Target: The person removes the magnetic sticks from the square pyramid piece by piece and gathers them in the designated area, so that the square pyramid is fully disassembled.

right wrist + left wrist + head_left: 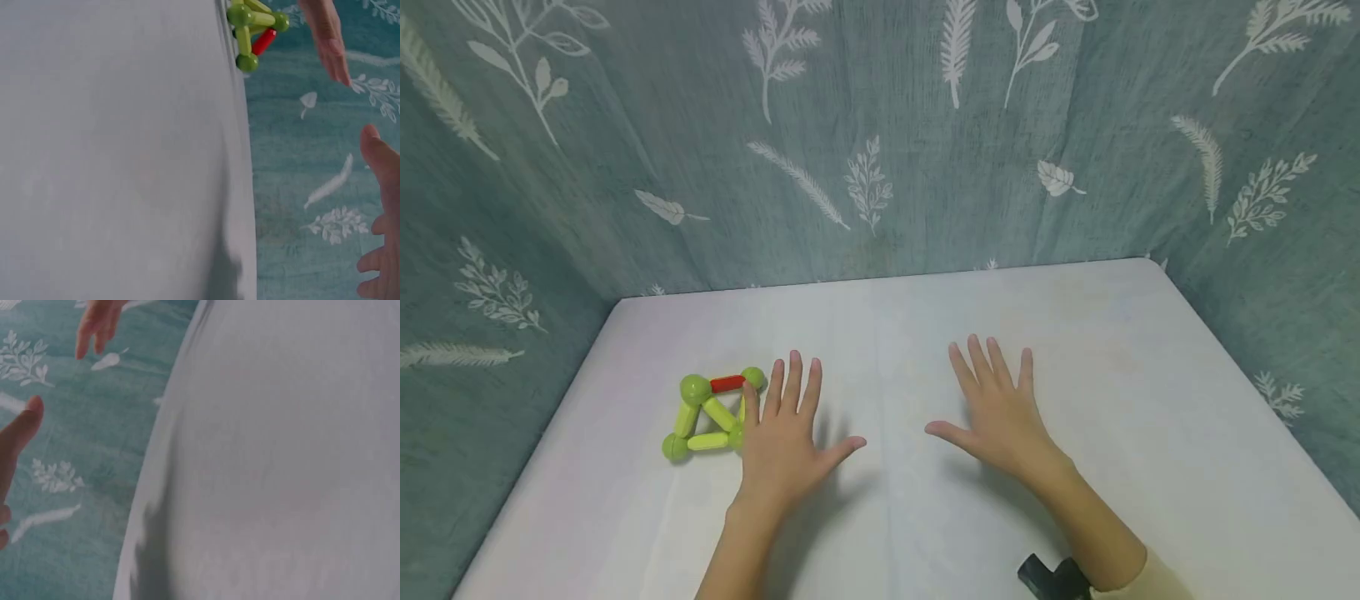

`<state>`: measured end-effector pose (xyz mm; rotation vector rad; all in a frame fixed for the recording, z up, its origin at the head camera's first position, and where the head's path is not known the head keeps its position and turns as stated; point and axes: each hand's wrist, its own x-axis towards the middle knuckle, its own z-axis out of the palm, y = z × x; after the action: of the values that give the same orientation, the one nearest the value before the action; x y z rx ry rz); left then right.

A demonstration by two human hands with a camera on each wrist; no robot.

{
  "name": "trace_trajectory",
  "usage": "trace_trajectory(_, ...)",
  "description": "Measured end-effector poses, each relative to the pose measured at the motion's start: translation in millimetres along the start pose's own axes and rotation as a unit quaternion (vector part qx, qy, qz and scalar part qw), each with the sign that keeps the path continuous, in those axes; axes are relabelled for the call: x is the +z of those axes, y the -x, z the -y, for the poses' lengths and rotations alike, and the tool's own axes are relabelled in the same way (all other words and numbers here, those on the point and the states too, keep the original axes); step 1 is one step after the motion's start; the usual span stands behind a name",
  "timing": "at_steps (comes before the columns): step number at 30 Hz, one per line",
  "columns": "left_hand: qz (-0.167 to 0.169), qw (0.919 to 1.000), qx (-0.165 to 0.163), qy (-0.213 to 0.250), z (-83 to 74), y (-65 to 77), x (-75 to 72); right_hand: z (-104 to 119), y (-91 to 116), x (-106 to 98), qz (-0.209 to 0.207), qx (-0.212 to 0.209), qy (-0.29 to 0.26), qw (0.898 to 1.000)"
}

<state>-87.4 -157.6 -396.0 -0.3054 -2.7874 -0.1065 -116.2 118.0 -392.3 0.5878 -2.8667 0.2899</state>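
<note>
Holding left hand (781,450) and right hand (1002,421) spread wide, empty, apparently only readying, likely needing next a leftward reach and curled grip on ball-and-rod model (719,413) at centre-left.

The green balls (695,389) look like smooth plastic with a soft shine, and the yellow-green rods (708,442) and red rod (727,383) share that finish. The worktop (910,517) has a white cloth surface, matt with faint creases. The teal backdrop (925,192) is matt, streaky fabric; the black wrist fitting (1042,575) resembles dull plastic, the cream sleeve (1150,580) cloth.
</note>
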Motion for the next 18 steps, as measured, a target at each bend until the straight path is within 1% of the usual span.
trace_trajectory(5,-0.047,0.9989,0.001,0.009,10.0,5.1,-6.1,11.0,-6.1,1.8,0.004,-0.002,-0.007,1.0)
trace_trajectory(11,-0.086,0.9962,-0.006,0.01,26.9,13.6,-9.5,25.7,-13.4,4.0,0.012,-0.01,-0.014,1.0)
trace_trajectory(14,-0.096,0.9951,-0.012,0.016,37.6,18.2,-10.9,32.0,-18.2,6.9,0.015,-0.016,-0.015,1.0)
trace_trajectory(18,-0.108,0.9938,-0.026,0.012,54.0,26.2,-13.0,39.9,-26.7,12.9,0.012,-0.032,-0.039,0.999)
